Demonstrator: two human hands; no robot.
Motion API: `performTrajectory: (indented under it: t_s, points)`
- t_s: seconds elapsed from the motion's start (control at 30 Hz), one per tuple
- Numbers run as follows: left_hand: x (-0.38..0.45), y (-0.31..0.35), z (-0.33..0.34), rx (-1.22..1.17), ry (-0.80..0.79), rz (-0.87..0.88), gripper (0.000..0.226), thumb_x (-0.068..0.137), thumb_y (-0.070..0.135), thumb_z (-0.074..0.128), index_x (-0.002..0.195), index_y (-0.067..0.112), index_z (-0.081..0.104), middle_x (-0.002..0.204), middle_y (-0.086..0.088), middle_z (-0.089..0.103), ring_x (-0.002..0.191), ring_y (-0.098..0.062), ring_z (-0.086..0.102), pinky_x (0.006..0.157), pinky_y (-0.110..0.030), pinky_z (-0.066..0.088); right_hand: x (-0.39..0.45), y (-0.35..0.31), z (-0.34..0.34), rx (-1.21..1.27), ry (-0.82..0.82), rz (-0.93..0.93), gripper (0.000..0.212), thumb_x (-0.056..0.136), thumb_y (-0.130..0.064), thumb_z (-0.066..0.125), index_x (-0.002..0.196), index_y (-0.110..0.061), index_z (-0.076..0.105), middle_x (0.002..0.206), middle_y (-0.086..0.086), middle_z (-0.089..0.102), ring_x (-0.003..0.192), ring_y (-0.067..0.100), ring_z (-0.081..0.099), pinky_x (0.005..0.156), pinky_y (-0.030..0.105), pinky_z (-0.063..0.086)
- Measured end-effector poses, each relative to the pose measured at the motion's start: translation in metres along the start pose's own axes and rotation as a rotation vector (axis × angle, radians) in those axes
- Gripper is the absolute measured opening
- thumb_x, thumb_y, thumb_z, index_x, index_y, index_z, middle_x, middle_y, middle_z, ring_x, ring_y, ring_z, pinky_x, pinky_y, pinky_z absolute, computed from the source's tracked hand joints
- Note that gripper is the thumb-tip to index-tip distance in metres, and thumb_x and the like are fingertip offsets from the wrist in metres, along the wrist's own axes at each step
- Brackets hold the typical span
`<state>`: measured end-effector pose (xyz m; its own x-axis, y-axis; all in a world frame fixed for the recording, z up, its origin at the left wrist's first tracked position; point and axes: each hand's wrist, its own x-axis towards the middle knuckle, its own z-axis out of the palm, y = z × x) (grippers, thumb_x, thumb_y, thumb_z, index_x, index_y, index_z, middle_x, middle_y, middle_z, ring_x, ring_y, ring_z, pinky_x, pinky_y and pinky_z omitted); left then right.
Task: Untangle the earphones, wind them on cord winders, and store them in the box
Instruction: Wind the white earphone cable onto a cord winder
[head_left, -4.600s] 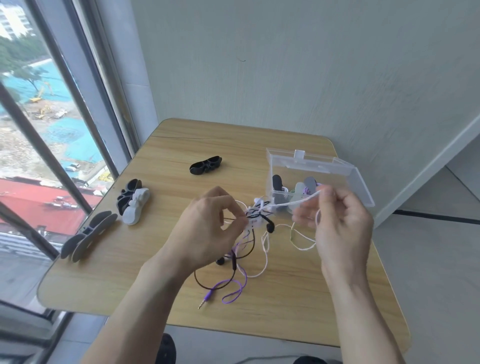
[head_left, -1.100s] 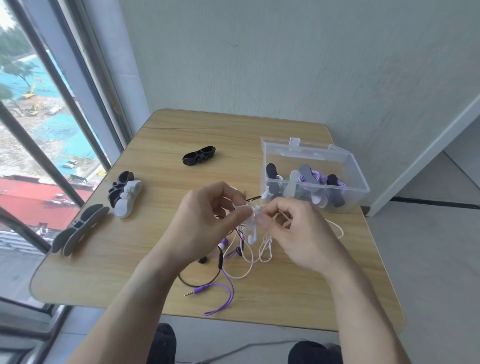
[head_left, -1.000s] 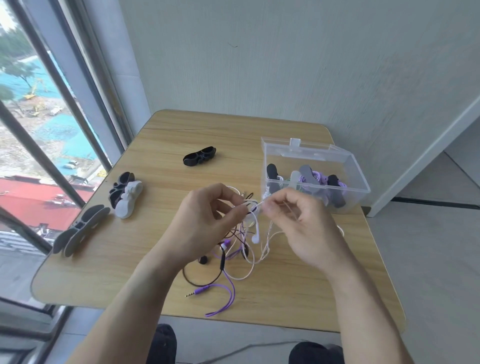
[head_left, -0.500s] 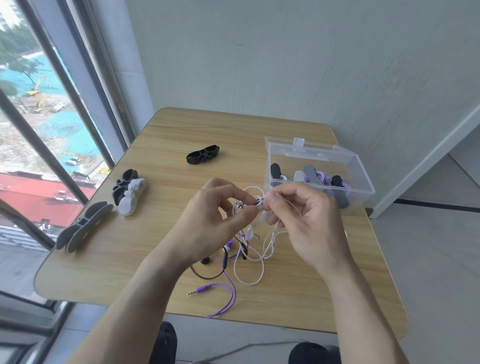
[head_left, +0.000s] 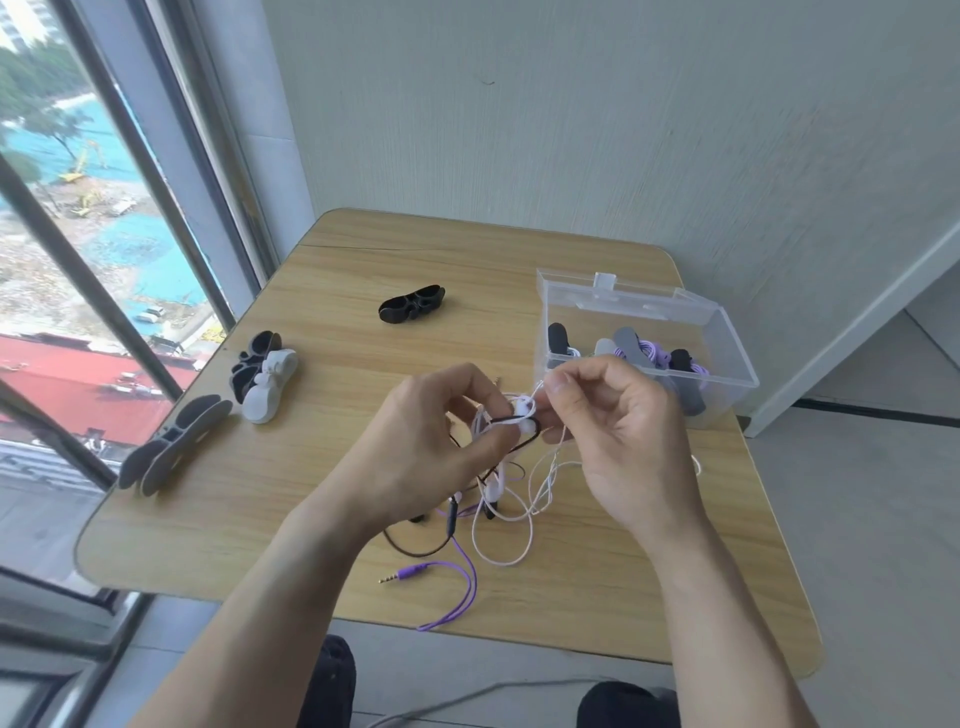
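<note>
Over the middle of the worktop (head_left: 332, 530) I've got the tangled earphones (head_left: 498, 499) lifted a bit: white, black and purple cords all knotted together, with loops drooping onto the wood and a purple plug (head_left: 402, 574) lying loose near the front edge. My left hand (head_left: 415, 452) pinches the knot from the left, fingers curled round the cords. My right hand (head_left: 618, 431) pinches a white strand right beside it, thumb and forefinger closed on it. A white earbud (head_left: 527, 426) pokes out between the two hands.

The clear box (head_left: 727, 358) sits open at the right, just behind my right hand, with a few wound-up winders inside, grey, black and purple. Spare cord winders lie off to the left: a black one (head_left: 413, 309) further back, a black and white pair (head_left: 265, 382) touching each other, and a grey one (head_left: 171, 449) near the window-side edge.

Honestly can't tell which cord goes where inside the knot, since my fingers cover most of it. My right hand also blocks the box's near left corner, and how many earphone sets are in the tangle is hard to make out.
</note>
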<state>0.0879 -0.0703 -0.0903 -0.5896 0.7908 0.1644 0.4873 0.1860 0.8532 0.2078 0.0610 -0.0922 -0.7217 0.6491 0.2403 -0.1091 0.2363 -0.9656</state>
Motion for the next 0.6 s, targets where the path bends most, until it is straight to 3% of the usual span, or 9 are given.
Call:
performTrajectory:
  t_s: [0.1, 0.17, 0.3, 0.37, 0.47, 0.6]
  points:
    - [-0.001, 0.001, 0.000, 0.032, -0.070, 0.029, 0.010, 0.084, 0.018, 0.075, 0.081, 0.019, 0.066, 0.072, 0.010, 0.062, 0.057, 0.005, 0.052, 0.054, -0.010, 0.034, 0.001, 0.002, -0.002, -0.065, 0.067, -0.004, 0.009, 0.096, -0.015, 0.066, 0.088, -0.012, 0.070, 0.073, -0.005, 0.072, 0.064, 0.009, 0.067, 0.062, 0.021, 0.050]
    - [-0.001, 0.002, -0.001, 0.012, -0.143, 0.026, 0.010, 0.082, 0.028, 0.069, 0.076, 0.023, 0.063, 0.070, 0.007, 0.061, 0.060, 0.000, 0.051, 0.056, -0.012, 0.034, 0.002, 0.003, -0.005, -0.104, 0.108, -0.018, 0.009, 0.094, -0.019, 0.068, 0.087, -0.016, 0.071, 0.066, -0.012, 0.067, 0.058, 0.005, 0.059, 0.062, 0.021, 0.047]
    - [0.001, 0.001, 0.002, -0.059, -0.109, -0.056, 0.042, 0.097, 0.040, 0.056, 0.065, 0.013, 0.058, 0.061, 0.004, 0.052, 0.054, -0.006, 0.044, 0.052, -0.016, 0.034, 0.000, -0.002, -0.005, -0.091, -0.015, -0.062, 0.009, 0.093, -0.021, 0.067, 0.087, -0.016, 0.071, 0.066, -0.011, 0.061, 0.058, 0.007, 0.049, 0.058, 0.022, 0.041]
    - [0.002, -0.002, 0.004, -0.010, -0.076, -0.065, 0.037, 0.094, 0.040, 0.061, 0.069, 0.012, 0.062, 0.057, 0.010, 0.051, 0.051, -0.005, 0.043, 0.051, -0.016, 0.033, 0.000, -0.002, -0.006, -0.118, -0.091, -0.086, 0.009, 0.094, -0.018, 0.066, 0.088, -0.014, 0.071, 0.071, -0.004, 0.063, 0.063, 0.018, 0.051, 0.059, 0.027, 0.041]
    - [0.002, -0.005, 0.003, 0.006, -0.127, -0.050, 0.030, 0.085, 0.045, 0.060, 0.071, 0.018, 0.063, 0.055, 0.011, 0.051, 0.050, -0.005, 0.043, 0.051, -0.019, 0.033, 0.000, 0.000, -0.006, -0.132, -0.143, -0.045, 0.010, 0.096, -0.018, 0.065, 0.089, -0.014, 0.070, 0.070, -0.017, 0.061, 0.062, 0.005, 0.048, 0.062, 0.016, 0.038]
    - [0.000, -0.004, 0.005, 0.095, -0.245, -0.075, 0.019, 0.087, 0.036, 0.067, 0.079, 0.020, 0.070, 0.059, 0.019, 0.056, 0.055, -0.001, 0.049, 0.055, -0.014, 0.035, -0.001, -0.002, 0.005, 0.124, -0.132, 0.078, 0.011, 0.093, -0.026, 0.063, 0.087, -0.020, 0.069, 0.079, -0.019, 0.063, 0.066, 0.006, 0.046, 0.068, 0.022, 0.037]
